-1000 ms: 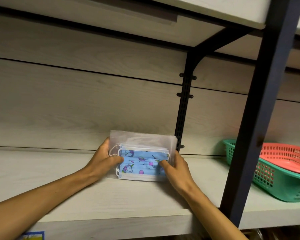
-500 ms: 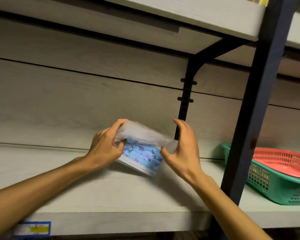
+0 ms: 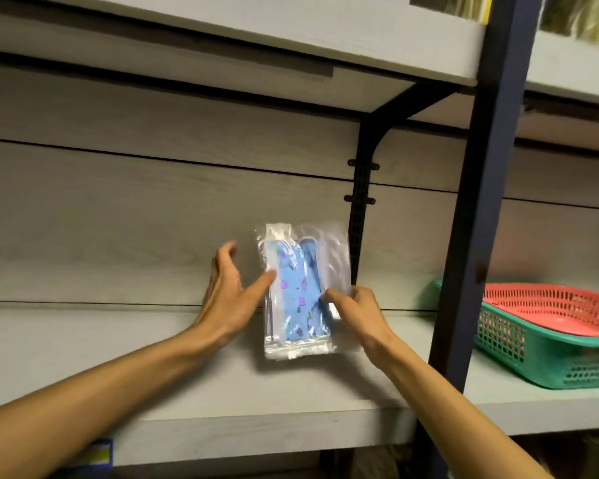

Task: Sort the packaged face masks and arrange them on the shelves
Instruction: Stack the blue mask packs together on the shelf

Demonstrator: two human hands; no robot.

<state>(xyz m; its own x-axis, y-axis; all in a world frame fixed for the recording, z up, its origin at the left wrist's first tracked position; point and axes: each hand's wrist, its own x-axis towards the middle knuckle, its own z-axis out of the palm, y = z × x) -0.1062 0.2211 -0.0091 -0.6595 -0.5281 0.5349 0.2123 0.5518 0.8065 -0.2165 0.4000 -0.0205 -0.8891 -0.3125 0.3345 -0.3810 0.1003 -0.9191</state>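
Note:
A clear plastic pack of blue patterned face masks [image 3: 300, 292] stands upright on its short end on the grey wooden shelf [image 3: 118, 371], against the back wall. My right hand [image 3: 355, 314] pinches the pack's lower right edge. My left hand [image 3: 230, 292] is spread beside the pack's left side, its thumb tip touching the wrapper and its fingers straight.
A black bracket rail [image 3: 360, 216] runs up the wall right behind the pack. A dark upright post [image 3: 478, 216] stands to the right. Beyond it a red basket [image 3: 550, 305] nests in a green basket [image 3: 547, 357]. Another shelf [image 3: 291, 32] hangs overhead.
The pack lay flat and wide on the shelf, gripped by both hands, was lifted and turned, and now stands upright. My left hand has let go and opened.

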